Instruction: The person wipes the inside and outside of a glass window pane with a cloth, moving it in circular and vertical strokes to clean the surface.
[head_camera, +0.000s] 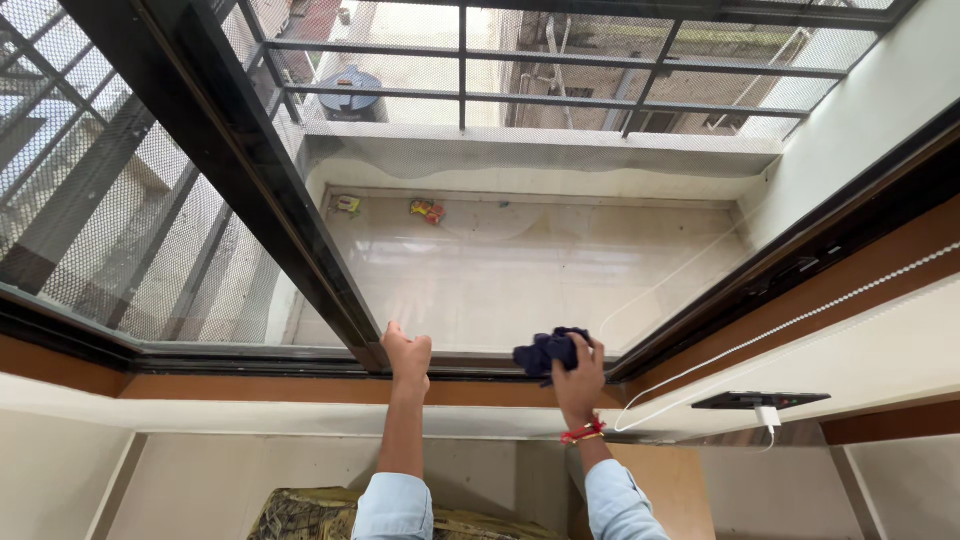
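my left hand (408, 356) is up on the lower edge of the black metal window frame (290, 215), fingers curled over the bottom rail right where the slanting upright meets it. it grips the frame itself and has nothing else in it.

my right hand (580, 380) is closed around a crumpled dark blue cloth (546, 352), which bunches out to the left of my fingers and presses against the bottom of the glass pane (520, 270), just above the rail. a red thread band (582, 434) sits on that wrist, and both arms wear light blue sleeves (395, 505).

through the glass lies a pale tiled balcony floor (560, 250), with a small red and yellow object (428, 210) and a smaller yellowish scrap (347, 204) near its far wall. beyond them a dark metal railing (560, 60) is backed with mesh, and a dark round tank (349, 92) stands outside it.

on the right a white beaded cord (800, 320) runs along the cream sill (880, 350), near a flat black device (760, 400) with a white cable plugged into it. below my arms, a patterned olive cushion (300, 515) shows at the bottom edge, with a brown wooden panel (670, 485) to its right.
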